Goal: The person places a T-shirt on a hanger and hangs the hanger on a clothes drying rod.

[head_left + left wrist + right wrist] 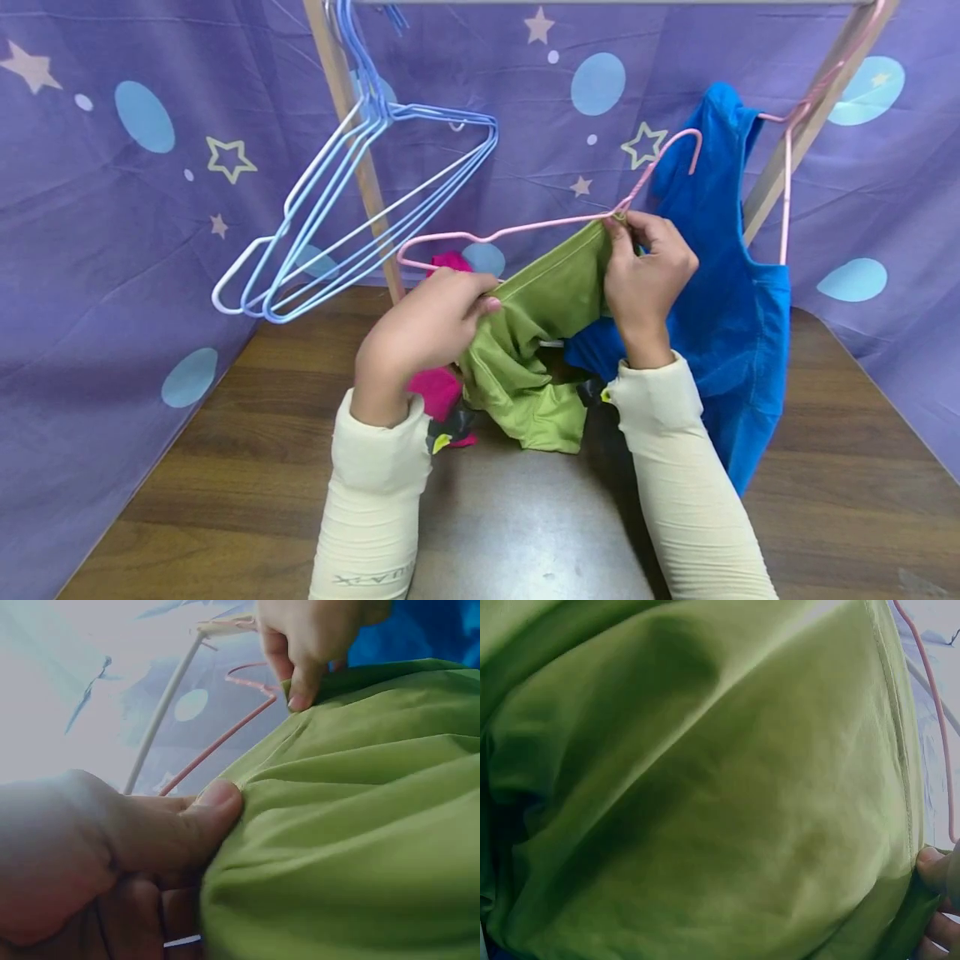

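A green garment (pixel 558 292) with a stitched edge stretches between the two hands. My left hand (pixel 431 321) pinches that edge at its lower left, the thumb (pixel 217 799) lying on the cloth. Higher up, my right hand (pixel 648 262) pinches the other end between thumb and fingers, right at the neck of a pink wire hanger (pixel 543 223). The hanger lies tilted behind the garment, its hook rising past the right hand, off the rail. Loose folds of green cloth hang below the hands toward the table. The right wrist view is mostly filled by the green cloth (pixel 780 795).
A rack's rail (pixel 600 2) runs along the top, with wooden posts (pixel 360 150) at the sides. Several blue and white hangers (pixel 375 150) hang at left. A blue sleeveless top (pixel 731 325) hangs at right on a pink hanger. Pink cloth (pixel 435 392) lies on the wooden table (pixel 202 500).
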Demonstrator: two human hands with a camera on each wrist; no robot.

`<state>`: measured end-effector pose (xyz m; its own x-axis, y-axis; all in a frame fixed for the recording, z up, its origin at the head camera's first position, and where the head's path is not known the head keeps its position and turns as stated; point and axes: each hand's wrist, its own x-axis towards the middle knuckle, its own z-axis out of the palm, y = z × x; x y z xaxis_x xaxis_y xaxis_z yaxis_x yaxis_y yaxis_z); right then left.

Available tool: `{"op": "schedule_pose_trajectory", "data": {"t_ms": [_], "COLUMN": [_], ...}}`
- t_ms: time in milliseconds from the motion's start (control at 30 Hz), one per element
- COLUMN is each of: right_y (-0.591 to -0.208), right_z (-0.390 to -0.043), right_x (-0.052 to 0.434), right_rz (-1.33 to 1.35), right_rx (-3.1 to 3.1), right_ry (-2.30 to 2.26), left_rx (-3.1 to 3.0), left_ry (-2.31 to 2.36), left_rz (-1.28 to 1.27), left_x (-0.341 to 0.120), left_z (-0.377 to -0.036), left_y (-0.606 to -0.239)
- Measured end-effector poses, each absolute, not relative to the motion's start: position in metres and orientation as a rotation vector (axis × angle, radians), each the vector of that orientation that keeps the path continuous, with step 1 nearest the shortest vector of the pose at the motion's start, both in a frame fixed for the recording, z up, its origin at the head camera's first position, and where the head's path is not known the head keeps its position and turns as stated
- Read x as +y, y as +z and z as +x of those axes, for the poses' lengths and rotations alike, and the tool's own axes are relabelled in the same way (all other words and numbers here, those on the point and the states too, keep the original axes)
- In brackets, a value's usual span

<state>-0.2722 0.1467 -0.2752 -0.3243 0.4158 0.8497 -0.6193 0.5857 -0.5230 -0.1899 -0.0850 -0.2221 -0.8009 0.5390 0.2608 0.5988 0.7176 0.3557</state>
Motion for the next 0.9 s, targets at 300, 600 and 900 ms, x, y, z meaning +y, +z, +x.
{"op": "schedule_pose_trajectory", "data": {"t_ms": [300, 600, 900], "right_y": [-0.276, -0.278, -0.278], "right_z": [-0.274, -0.278, -0.278], "right_x": [0.152, 0.158, 0.164], "right_rz": [0.149, 0.132, 0.139], "right_rx": [-1.594, -1.587, -1.633], "right_ry": [1.016, 1.025, 0.997], "left_rx": [-2.668, -2.479, -2.199], "left_ry": [-0.713, -0.78, -0.827], "left_rz": [-0.862, -0.811, -0.836], "left_x": [-0.098, -0.108, -0.118], "left_z": [-0.189, -0.195, -0.2], "left_y": [-0.218, -0.22, -0.22]}}
